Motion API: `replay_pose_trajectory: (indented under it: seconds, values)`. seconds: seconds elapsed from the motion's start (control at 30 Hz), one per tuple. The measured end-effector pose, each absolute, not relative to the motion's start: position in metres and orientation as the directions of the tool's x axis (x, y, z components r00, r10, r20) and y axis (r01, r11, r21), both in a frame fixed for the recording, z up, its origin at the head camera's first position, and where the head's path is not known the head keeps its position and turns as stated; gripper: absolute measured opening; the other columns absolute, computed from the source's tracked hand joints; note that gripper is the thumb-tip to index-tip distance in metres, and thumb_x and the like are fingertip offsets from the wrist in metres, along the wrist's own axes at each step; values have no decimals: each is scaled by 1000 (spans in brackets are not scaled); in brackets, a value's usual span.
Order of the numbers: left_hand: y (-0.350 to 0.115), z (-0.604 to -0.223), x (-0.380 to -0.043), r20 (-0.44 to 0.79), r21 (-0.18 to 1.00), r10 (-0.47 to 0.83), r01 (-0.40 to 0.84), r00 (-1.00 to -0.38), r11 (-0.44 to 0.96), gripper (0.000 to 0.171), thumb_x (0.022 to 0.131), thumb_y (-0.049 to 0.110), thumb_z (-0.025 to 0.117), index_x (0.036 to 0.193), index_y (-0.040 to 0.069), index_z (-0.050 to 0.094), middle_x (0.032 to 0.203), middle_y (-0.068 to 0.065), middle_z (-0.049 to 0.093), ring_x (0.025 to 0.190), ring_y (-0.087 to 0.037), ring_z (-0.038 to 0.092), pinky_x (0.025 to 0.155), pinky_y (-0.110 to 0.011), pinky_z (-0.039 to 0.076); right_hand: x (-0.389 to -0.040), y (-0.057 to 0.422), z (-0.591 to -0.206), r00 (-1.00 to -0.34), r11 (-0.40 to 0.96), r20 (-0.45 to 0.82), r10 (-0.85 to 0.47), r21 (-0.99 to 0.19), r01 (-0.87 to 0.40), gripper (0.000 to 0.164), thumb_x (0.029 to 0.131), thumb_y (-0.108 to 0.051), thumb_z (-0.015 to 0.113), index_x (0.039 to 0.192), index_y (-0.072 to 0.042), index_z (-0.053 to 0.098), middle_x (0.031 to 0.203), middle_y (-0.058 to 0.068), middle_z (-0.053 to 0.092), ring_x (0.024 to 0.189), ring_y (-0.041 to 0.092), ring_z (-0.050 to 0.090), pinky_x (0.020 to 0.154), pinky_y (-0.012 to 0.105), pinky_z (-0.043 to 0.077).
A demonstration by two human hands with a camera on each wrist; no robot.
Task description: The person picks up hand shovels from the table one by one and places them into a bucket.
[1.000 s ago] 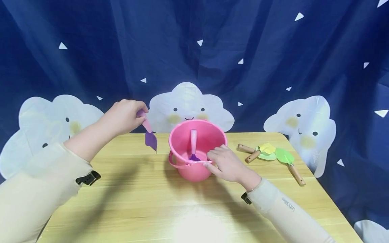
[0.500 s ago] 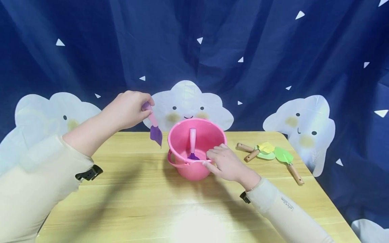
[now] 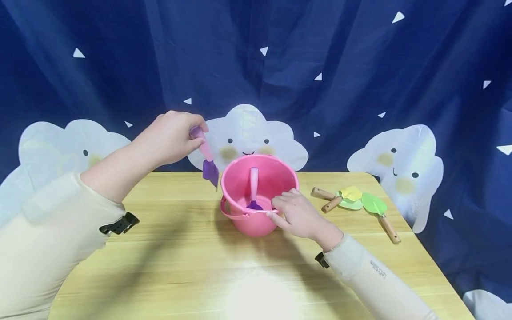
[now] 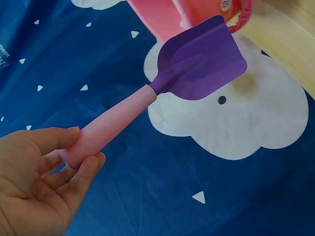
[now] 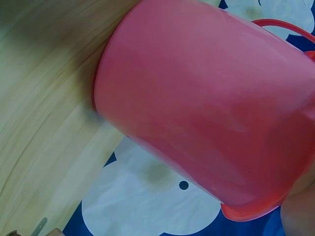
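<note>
Left hand [image 3: 170, 138]: thumb and fingers are pinching the end of the pink handle of a toy shovel [image 4: 160, 84]. Shovel is hanging above the worktop [image 3: 180, 262], just left of the pink bucket [image 3: 260, 227] in the head view. Its long axis is slanting: handle end up and to the left, purple blade pointing down and to the right, its tip near the rim but apart from it. In the left wrist view the blade is pointing to upper right, bucketward.

Right hand [image 3: 299, 217]: fingers are gripping the near-right rim, thumb lying outside. Bucket is standing upright; its carrying handle [image 3: 233, 218] is hanging down in front.

Second shovel [image 3: 254, 186] is standing nearly vertical inside, handle up, blade down, partly hidden by the near rim.

Right of bucket: yellow-headed tool [image 3: 351, 194] is lying over a pale-green one [image 3: 353, 206]; green trowel [image 3: 374, 205] is lying beside them, its wooden handle pointing towards the near right.
</note>
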State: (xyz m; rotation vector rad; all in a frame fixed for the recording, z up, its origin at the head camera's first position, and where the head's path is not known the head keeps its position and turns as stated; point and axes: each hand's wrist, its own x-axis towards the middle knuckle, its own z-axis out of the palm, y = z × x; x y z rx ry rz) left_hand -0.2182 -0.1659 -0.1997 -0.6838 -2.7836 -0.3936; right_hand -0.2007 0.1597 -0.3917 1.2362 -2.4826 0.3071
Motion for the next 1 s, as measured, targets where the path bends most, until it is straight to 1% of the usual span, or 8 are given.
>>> replay_pose_trajectory:
  seconds: [0.23, 0.43, 0.67, 0.77, 0.8, 1.0]
  values:
    - [-161, -194, -213, 307, 214, 403, 475, -862, 853, 23, 94, 13, 64, 114, 4, 70, 99, -14, 70, 87, -30, 60, 82, -46, 50, -201, 159, -392, -554, 595, 403, -728, -31, -803, 38, 103, -46, 42, 72, -22, 43, 68, -11, 39, 67, 11, 41, 74, 32, 34]
    - [-156, -191, -210, 328, 205, 415, 492, -849, 846, 24, 94, 12, 64, 115, 4, 70, 103, -14, 71, 91, -30, 62, 85, -46, 50, -201, 160, -392, -553, 592, 406, -727, -36, -805, 38, 103, -46, 43, 73, -22, 43, 68, -11, 39, 67, 11, 41, 73, 32, 34]
    - [-152, -183, -204, 361, 197, 405, 493, -840, 847, 24, 94, 13, 63, 117, 6, 69, 102, -12, 70, 88, -29, 60, 80, -46, 49, -201, 159, -391, -559, 598, 400, -726, -33, -801, 37, 102, -45, 46, 73, -22, 44, 67, -11, 39, 67, 11, 41, 73, 32, 34]
    - [-151, -179, -203, 387, 207, 399, 500, -831, 841, 23, 94, 13, 63, 115, 6, 70, 101, -12, 70, 89, -29, 60, 80, -46, 49, -201, 160, -391, -561, 600, 401, -725, -33, -799, 37, 101, -44, 47, 72, -22, 43, 67, -12, 39, 67, 11, 41, 73, 32, 34]
    - [-151, -178, -202, 396, 211, 396, 502, -828, 839, 23, 94, 13, 63, 115, 6, 70, 101, -12, 70, 89, -29, 60, 78, -45, 49, -201, 159, -391, -561, 600, 401, -724, -35, -799, 37, 101, -44, 48, 72, -22, 44, 67, -12, 39, 67, 11, 41, 73, 32, 34]
    - [-149, -177, -200, 426, 237, 388, 515, -817, 824, 21, 94, 13, 62, 112, 7, 71, 99, -10, 70, 86, -27, 59, 77, -43, 47, -201, 159, -391, -558, 596, 400, -727, -34, -802, 40, 103, -47, 41, 72, -22, 44, 67, -12, 39, 67, 11, 41, 73, 32, 35]
